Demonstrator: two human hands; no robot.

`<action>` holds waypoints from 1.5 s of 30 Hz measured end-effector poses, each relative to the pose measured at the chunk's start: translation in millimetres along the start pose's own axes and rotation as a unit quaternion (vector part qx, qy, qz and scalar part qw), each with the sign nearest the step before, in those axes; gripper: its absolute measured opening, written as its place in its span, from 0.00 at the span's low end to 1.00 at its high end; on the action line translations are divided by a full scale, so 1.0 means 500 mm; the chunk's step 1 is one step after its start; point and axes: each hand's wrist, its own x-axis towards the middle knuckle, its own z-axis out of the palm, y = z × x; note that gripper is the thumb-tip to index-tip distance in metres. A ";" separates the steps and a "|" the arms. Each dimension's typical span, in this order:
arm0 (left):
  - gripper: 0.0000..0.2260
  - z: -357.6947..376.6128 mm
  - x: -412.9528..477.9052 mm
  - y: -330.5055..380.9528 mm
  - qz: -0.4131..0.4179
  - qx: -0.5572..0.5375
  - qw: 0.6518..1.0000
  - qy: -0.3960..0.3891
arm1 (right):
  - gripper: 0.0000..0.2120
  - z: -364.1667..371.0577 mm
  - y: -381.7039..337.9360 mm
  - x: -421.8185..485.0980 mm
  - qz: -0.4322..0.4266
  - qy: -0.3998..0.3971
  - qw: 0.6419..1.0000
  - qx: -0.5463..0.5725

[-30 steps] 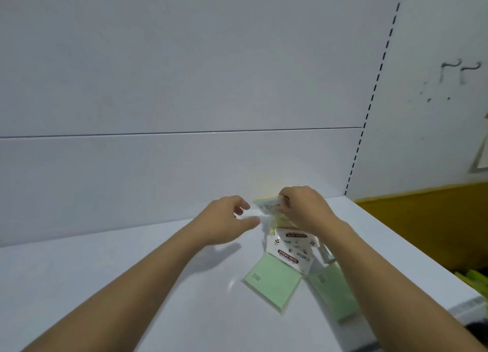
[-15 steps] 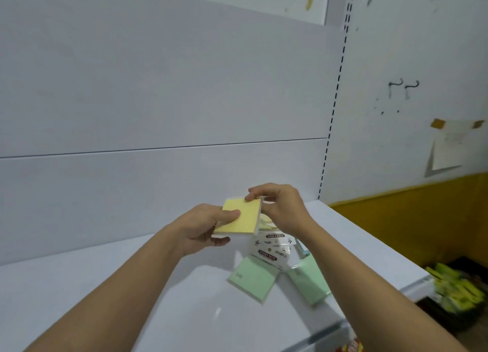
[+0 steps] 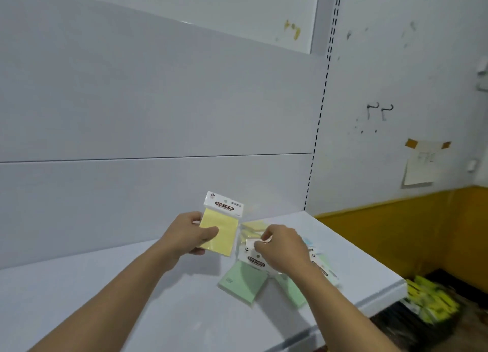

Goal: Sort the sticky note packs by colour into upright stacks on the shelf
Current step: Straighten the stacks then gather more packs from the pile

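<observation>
Above the shelf [image 3: 105,299], gripping an upright yellow pack [image 3: 220,233] with left hand [image 3: 184,235] fingers clamped; right hand [image 3: 284,248] fingers pinched on a white header [image 3: 252,244] in the pile [image 3: 253,226]. Could drag overlapping green packs [image 3: 241,283] off the edge if tugged.

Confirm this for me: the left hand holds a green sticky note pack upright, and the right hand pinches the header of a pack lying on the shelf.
Not quite. The head view shows the left hand holding a yellow pack, not a green one. The rest holds: it is upright, and the right hand pinches the header of a green pack lying on the shelf.
</observation>
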 end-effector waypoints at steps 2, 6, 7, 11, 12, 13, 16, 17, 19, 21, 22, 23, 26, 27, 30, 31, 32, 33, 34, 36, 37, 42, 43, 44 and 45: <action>0.08 0.005 -0.007 -0.011 0.020 0.009 1.000 0.003 | 0.13 0.015 0.002 -0.026 0.019 -0.037 0.999 -0.031; 0.09 0.018 -0.021 -0.046 0.040 0.004 0.999 0.003 | 0.24 0.047 0.008 -0.059 0.054 -0.099 0.992 -0.057; 0.09 0.020 -0.023 -0.053 0.042 0.006 0.999 -0.001 | 0.25 0.056 0.007 -0.064 0.052 -0.095 0.991 -0.076; 0.08 0.020 -0.038 -0.058 0.059 0.000 0.998 -0.013 | 0.37 0.090 -0.015 -0.073 0.049 -0.051 0.992 -0.107; 0.08 0.017 -0.043 -0.060 0.064 -0.002 0.998 -0.005 | 0.39 0.098 -0.020 -0.073 0.046 -0.050 0.992 -0.105; 0.09 0.012 -0.046 -0.065 0.070 -0.004 0.998 0.006 | 0.40 0.106 -0.024 -0.071 0.046 -0.049 0.993 -0.097; 0.09 -0.011 -0.053 -0.089 0.069 0.000 0.997 0.036 | 0.42 0.123 -0.030 -0.069 0.045 -0.057 0.993 -0.091; 0.08 -0.022 -0.056 -0.096 0.065 0.004 0.997 0.042 | 0.42 0.128 -0.031 -0.064 0.045 -0.062 0.994 -0.082; 0.08 -0.040 -0.061 -0.107 0.054 0.008 0.997 0.047 | 0.41 0.128 -0.035 -0.056 0.050 -0.076 0.995 -0.038; 0.08 -0.055 -0.067 -0.115 0.047 0.006 0.997 0.057 | 0.40 0.125 -0.039 -0.040 0.074 -0.102 0.992 0.032; 0.08 -0.062 -0.071 -0.117 0.048 0.004 0.997 0.064 | 0.38 0.124 -0.041 -0.034 0.089 -0.115 0.987 0.071; 0.08 -0.069 -0.075 -0.117 0.052 0.002 0.996 0.069 | 0.37 0.124 -0.042 -0.029 0.101 -0.125 0.982 0.101; 0.09 -0.096 -0.094 -0.118 0.059 -0.002 0.995 0.084 | 0.32 0.128 -0.043 -0.012 0.101 -0.131 0.975 0.146; 0.09 -0.108 -0.102 -0.118 0.059 -0.002 0.994 0.089 | 0.30 0.130 -0.044 -0.004 0.091 -0.130 0.975 0.158; 0.13 -0.149 -0.128 -0.114 0.053 -0.005 0.993 0.103 | 0.21 0.126 -0.065 0.014 0.037 -0.133 0.971 0.197; 0.14 -0.163 -0.138 -0.112 0.048 -0.005 0.993 0.110 | 0.17 0.125 -0.079 0.017 0.021 -0.120 0.969 0.215; 0.14 -0.177 -0.147 -0.113 0.045 -0.004 0.992 0.118 | 0.15 0.124 -0.093 0.018 0.007 -0.100 0.966 0.239; 0.14 -0.193 -0.154 -0.116 0.042 -0.002 0.991 0.128 | 0.13 0.127 -0.112 0.020 -0.005 -0.078 0.963 0.259; 0.13 -0.211 -0.162 -0.119 0.040 -0.002 0.989 0.141 | 0.12 0.131 -0.132 0.021 -0.019 -0.061 0.960 0.272; 0.10 -0.247 -0.182 -0.128 0.034 -0.002 0.985 0.171 | 0.10 0.139 -0.176 0.018 -0.050 -0.066 0.953 0.291; 0.09 -0.265 -0.193 -0.131 0.030 0.000 0.982 0.185 | 0.09 0.143 -0.198 0.016 -0.066 -0.079 0.945 0.310; 0.08 -0.350 -0.265 -0.140 0.014 0.006 0.965 0.260 | 0.07 0.166 -0.301 0.001 -0.141 -0.118 0.911 0.368; 0.09 -0.367 -0.280 -0.141 0.014 0.011 0.961 0.275 | 0.07 0.171 -0.320 -0.005 -0.152 -0.123 0.905 0.379; 0.09 -0.383 -0.296 -0.143 0.012 0.016 0.957 0.290 | 0.07 0.177 -0.339 -0.010 -0.161 -0.129 0.897 0.391; 0.10 -0.399 -0.314 -0.147 0.009 0.021 0.952 0.306 | 0.07 0.184 -0.358 -0.017 -0.168 -0.134 0.890 0.402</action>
